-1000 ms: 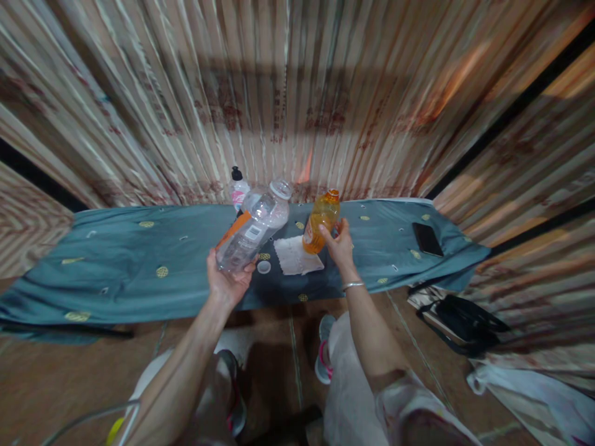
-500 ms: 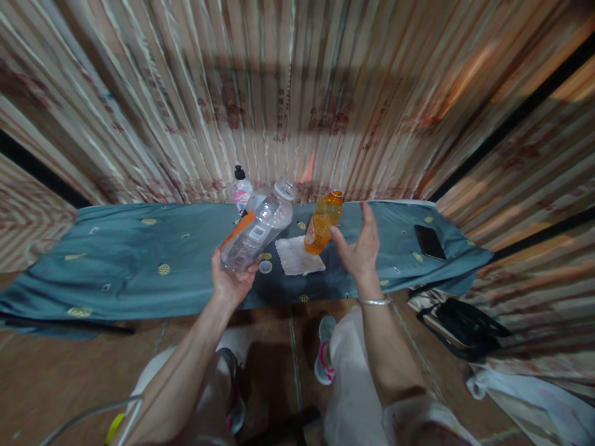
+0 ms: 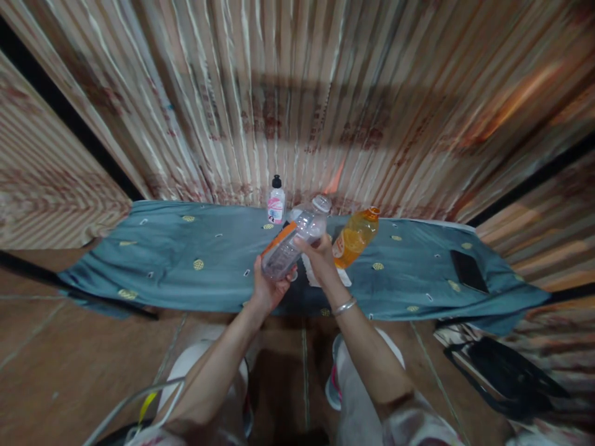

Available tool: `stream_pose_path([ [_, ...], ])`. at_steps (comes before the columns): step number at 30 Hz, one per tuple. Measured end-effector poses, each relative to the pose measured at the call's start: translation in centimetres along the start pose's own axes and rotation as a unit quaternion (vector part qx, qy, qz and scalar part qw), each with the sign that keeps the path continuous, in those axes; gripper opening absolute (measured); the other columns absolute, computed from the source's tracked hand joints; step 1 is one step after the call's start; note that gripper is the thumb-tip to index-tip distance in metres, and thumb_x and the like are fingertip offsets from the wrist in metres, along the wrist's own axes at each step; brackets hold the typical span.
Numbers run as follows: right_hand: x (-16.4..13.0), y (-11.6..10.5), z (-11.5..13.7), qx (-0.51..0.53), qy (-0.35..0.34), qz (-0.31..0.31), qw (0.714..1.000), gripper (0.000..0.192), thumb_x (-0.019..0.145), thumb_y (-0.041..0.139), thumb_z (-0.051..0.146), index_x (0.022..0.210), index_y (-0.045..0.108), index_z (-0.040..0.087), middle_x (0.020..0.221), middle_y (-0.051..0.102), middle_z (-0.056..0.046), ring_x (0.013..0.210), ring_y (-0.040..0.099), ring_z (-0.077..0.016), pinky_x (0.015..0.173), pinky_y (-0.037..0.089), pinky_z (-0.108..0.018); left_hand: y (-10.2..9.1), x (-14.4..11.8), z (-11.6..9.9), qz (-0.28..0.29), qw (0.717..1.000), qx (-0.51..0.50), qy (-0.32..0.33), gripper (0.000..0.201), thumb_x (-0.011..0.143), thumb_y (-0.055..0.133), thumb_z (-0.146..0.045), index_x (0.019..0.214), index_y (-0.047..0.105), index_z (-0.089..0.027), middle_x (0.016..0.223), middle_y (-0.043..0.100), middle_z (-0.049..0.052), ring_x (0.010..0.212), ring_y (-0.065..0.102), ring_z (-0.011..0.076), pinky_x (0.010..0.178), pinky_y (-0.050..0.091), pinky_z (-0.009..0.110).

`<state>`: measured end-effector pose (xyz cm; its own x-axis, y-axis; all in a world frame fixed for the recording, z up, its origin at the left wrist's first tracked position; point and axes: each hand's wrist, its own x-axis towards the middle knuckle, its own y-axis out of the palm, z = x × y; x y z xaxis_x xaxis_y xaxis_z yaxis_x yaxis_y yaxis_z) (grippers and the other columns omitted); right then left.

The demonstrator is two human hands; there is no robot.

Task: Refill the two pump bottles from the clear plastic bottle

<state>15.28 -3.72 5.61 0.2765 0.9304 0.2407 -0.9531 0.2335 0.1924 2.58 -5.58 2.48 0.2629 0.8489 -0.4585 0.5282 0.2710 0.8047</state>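
Clear plastic bottle (image 3: 294, 243) tilts above the bench (image 3: 153, 266), its base gripped by the left hand (image 3: 266, 290) fingers, its upper body grasped by the right hand (image 3: 317, 259). Just right stands an orange bottle (image 3: 356, 235); behind, a small bottle (image 3: 276, 203); far right, a phone (image 3: 469, 271).

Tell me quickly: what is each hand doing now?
Left hand: closed on the clear bottle at its base.
Right hand: also gripping the clear bottle, higher up.
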Motion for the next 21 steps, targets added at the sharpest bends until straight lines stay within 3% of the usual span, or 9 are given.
stream_pose_path([
  [6,3.4,2.8,-1.6,0.002,0.031,-0.026,0.999,0.063,0.058,0.087,0.053,0.104,0.06,0.019,0.099,0.075,-0.006,0.087,0.072,-0.0226,0.083,0.06,-0.038,-0.5,0.7,-1.2,-0.027,0.999,-0.03,0.004,0.053,0.102,0.037,-0.056,0.132,0.06,-0.018,0.095,0.071,0.014,0.071,0.069,0.0216,0.047,0.049,0.023],
  [10,4.9,4.3,-3.2,-0.057,0.003,-0.022,0.998,0.075,0.057,0.088,0.053,0.117,0.057,0.019,0.113,0.075,-0.008,0.099,0.072,-0.0242,0.09,0.06,-0.04,-0.8,0.5,-1.9,-0.044,0.998,-0.033,0.007,0.055,0.103,0.037,-0.054,0.134,0.057,-0.014,0.104,0.071,0.018,0.087,0.073,0.0255,0.062,0.06,0.03],
  [14,5.1,5.2,-4.5,-0.159,-0.019,-0.023,0.987,0.084,0.06,0.088,0.051,0.131,0.053,0.022,0.128,0.072,-0.009,0.114,0.07,-0.0263,0.101,0.056,-0.044,-1.5,0.3,-2.3,-0.064,0.998,-0.023,-0.008,0.053,0.103,0.042,-0.047,0.139,0.05,-0.009,0.111,0.068,0.024,0.091,0.074,0.0277,0.067,0.062,0.033],
  [18,4.2,5.8,-4.7,-0.212,0.0,-0.024,0.977,0.094,0.059,0.091,0.047,0.139,0.05,0.021,0.13,0.071,-0.012,0.12,0.068,-0.0306,0.104,0.054,-0.046,-2.1,0.2,-2.2,-0.083,0.997,-0.007,-0.003,0.051,0.103,0.046,-0.043,0.143,0.041,-0.012,0.116,0.065,0.023,0.092,0.075,0.0268,0.07,0.063,0.034],
  [21,3.5,5.9,-4.6,-0.222,0.002,-0.017,0.975,0.1,0.059,0.092,0.046,0.144,0.046,0.021,0.132,0.07,-0.012,0.122,0.067,-0.0304,0.105,0.054,-0.046,-2.2,0.4,-1.8,-0.084,0.996,0.014,0.005,0.043,0.103,0.045,-0.042,0.134,0.048,-0.011,0.106,0.067,0.019,0.087,0.075,0.0242,0.074,0.063,0.033],
])
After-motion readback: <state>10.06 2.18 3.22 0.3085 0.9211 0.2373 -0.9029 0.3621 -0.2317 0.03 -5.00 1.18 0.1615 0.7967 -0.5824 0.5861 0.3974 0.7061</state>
